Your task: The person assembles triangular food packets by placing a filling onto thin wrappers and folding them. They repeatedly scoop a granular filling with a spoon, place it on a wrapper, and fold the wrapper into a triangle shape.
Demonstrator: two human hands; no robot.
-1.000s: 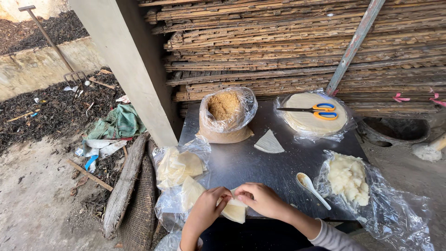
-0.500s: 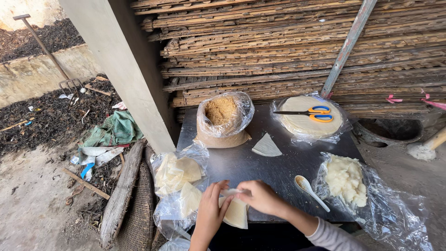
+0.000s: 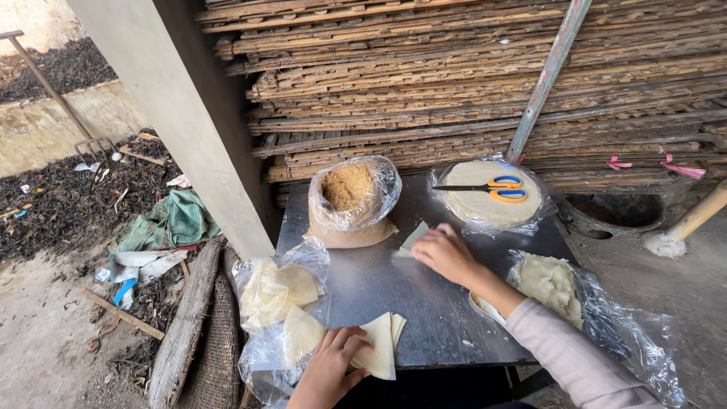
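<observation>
My left hand (image 3: 329, 369) rests on a folded pale dough wrapper (image 3: 381, 344) at the near edge of the dark metal table (image 3: 424, 303). My right hand (image 3: 444, 253) reaches to the table's middle and lies flat on a triangular wrapper piece (image 3: 413, 238). Beside it stands a plastic bag of brown crumbly filling (image 3: 348, 189). A clear bag with folded wrappers (image 3: 276, 291) lies at the left of the table. At the right is a bag of whitish filling (image 3: 550, 280).
A stack of round wrappers (image 3: 485, 204) with orange-handled scissors (image 3: 496, 189) on top sits at the back right. A spoon (image 3: 485, 307) lies partly under my right forearm. A concrete post (image 3: 182, 129) stands left; stacked bamboo slats (image 3: 469, 83) behind; rubbish and a rake (image 3: 68, 121) on the ground.
My right hand left the folded wrapper at the near edge and reached forward onto the triangular piece. My left hand stayed on the folded wrapper.
</observation>
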